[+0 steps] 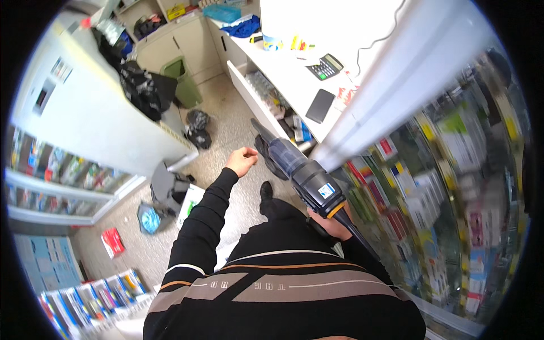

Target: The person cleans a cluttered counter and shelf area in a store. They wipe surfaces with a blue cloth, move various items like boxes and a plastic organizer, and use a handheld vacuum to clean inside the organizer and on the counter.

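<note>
A black handheld vacuum cleaner (318, 183) with a clear dust cup and a narrow crevice nozzle (263, 130) extends diagonally in front of my body. My right hand (332, 223) grips it from beneath, with part of the hand hidden by the motor housing. The nozzle points toward an open drawer (272, 102) holding small packets and boxes. My left hand (243, 161) hovers left of the nozzle, fingers loosely curled and nothing visible in them. Behind the vacuum, a dark rounded object (272, 159) is partly hidden.
A white counter (293, 70) carries a calculator (325, 66) and a smartphone (321, 105). Shelves of boxed products (408, 204) stand close on my right. On the floor are black bags (198, 127), a green bin (182, 83), a grey backpack (165, 187) and a red-and-white box (112, 243).
</note>
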Demonstrator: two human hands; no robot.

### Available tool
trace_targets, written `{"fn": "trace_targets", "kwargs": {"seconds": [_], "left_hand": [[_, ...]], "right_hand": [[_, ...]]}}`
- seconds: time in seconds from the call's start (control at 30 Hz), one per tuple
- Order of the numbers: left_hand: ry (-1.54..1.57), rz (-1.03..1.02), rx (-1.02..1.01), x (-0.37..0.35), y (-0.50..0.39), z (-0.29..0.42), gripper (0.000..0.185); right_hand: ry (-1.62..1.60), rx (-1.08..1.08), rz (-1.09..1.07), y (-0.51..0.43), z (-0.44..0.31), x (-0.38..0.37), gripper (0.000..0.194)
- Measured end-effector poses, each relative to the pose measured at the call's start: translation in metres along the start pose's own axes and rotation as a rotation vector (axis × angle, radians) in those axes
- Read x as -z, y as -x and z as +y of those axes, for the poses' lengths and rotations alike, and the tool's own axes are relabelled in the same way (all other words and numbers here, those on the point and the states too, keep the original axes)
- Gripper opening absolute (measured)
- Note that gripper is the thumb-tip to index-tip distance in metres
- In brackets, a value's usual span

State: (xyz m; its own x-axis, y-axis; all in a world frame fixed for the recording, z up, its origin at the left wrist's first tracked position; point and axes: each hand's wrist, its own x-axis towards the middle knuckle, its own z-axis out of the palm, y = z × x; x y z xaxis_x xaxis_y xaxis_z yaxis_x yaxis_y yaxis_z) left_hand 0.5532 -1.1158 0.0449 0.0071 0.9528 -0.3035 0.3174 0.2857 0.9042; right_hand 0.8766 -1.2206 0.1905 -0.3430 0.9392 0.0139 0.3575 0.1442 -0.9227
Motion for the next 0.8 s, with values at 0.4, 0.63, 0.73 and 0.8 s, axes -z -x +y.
{"fn": "trace_targets", "kwargs": {"seconds": [0.4, 0.63, 0.73, 0.8], "left_hand": [[0.113, -0.149, 0.114, 0.220, -0.274, 0.000, 0.025], [0.033, -0.318, 0.057, 0.293, -0.471, -0.002, 0.025], [0.068, -0.400, 0.023, 0.301, -0.522, 0.031, 0.027], [0.033, -0.447, 0.034, 0.310, -0.545, 0.042, 0.027]], "right_hand": [[0.133, -0.145, 0.152, -0.293, -0.006, -0.058, 0.052], [0.224, -0.370, 0.305, -0.391, -0.035, -0.100, 0.035], [0.188, -0.494, 0.404, -0.415, -0.045, -0.124, 0.036], [0.232, -0.584, 0.450, -0.427, -0.060, -0.139, 0.037]]}}
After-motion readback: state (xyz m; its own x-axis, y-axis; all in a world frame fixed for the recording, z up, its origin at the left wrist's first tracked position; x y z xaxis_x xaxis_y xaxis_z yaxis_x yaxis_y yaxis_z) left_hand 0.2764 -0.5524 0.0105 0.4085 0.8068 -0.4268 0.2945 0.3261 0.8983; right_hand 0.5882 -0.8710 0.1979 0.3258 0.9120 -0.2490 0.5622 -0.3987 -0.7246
